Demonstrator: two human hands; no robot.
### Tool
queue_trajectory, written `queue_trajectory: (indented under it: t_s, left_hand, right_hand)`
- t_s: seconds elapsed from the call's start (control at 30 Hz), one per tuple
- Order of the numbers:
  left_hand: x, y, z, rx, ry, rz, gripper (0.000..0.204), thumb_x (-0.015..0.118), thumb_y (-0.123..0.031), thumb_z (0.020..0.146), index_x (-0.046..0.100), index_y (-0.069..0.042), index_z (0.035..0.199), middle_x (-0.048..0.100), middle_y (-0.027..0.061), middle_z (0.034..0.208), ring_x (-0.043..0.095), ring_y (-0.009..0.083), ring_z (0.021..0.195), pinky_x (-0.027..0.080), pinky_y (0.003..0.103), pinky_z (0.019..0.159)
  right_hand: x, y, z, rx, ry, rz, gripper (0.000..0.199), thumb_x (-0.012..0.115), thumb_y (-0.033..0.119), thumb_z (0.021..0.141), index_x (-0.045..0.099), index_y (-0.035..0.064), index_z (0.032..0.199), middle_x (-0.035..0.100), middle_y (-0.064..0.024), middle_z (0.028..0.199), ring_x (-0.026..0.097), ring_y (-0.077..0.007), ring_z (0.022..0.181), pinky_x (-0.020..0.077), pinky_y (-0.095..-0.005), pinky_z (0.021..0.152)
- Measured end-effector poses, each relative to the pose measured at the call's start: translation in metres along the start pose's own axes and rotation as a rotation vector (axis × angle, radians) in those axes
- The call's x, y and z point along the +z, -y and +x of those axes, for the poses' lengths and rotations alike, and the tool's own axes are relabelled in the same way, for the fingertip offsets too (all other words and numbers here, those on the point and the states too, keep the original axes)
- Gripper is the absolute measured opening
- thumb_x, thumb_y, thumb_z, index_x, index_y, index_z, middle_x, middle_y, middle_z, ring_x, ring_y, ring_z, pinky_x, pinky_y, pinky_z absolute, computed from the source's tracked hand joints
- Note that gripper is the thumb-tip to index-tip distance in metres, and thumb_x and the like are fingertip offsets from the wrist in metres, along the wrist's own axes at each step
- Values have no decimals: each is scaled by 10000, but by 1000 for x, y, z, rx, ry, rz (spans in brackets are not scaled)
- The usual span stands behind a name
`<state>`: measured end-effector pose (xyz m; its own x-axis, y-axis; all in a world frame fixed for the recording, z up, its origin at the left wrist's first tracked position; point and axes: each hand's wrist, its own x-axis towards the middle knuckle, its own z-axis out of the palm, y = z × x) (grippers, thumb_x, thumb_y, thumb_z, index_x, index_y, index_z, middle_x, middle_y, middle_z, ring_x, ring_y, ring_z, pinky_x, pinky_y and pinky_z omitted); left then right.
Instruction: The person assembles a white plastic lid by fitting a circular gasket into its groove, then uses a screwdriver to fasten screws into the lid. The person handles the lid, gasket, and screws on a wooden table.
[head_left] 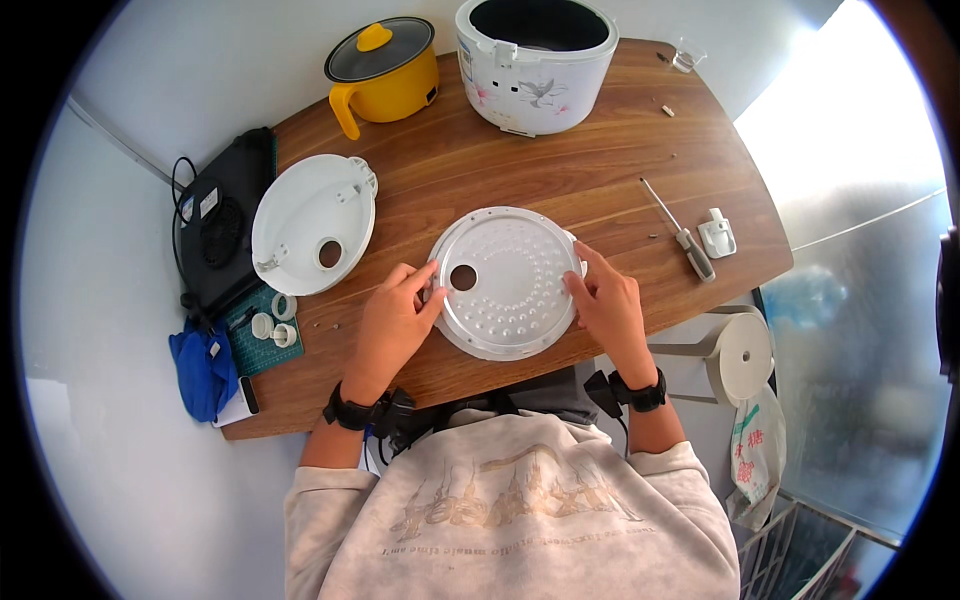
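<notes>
A round, silvery rice cooker inner lid (510, 270) with rings of small bumps and one round hole lies at the table's near edge, in front of me. My left hand (395, 318) grips its left rim, close to the hole. On the opposite rim, my right hand (607, 300) has its thumb on top and fingers curled over the edge. The white plastic lid shell (300, 225), inner side up with a round opening, rests farther left. At the back stands the white rice cooker body (535, 85) with a flower print, its top uncovered.
A yellow pot (400, 95) with a glass lid stands back left. A black appliance (225, 225), a green cutting mat (262, 350) with white round parts and a blue cloth (203, 372) line the left edge. A screwdriver (682, 235) and small white part (717, 235) lie right.
</notes>
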<state>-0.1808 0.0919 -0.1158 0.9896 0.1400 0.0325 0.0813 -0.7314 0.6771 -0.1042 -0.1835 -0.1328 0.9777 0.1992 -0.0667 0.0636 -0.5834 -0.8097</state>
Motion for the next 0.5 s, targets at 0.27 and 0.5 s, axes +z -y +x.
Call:
queue_trajectory:
  t_s: [0.27, 0.5]
  left_hand:
    - [1, 6, 3, -5, -5, -118, 438, 762, -138, 889, 662, -7, 1295, 629, 86, 959, 646, 157, 776, 546, 296, 712]
    - [1, 13, 4, -5, 11, -119, 433, 771, -128, 880, 662, -15, 1283, 633, 92, 967, 677, 173, 765, 558, 297, 714]
  right_hand:
    - [11, -3, 7, -126, -46, -226, 448, 654, 276, 970, 593, 70, 1363, 677, -160, 688, 659, -350, 609, 518, -446, 605]
    - [16, -13, 13, -238, -75, -235, 425, 639, 247, 982, 587, 69, 1364, 679, -176, 711, 658, -377, 629, 517, -461, 599]
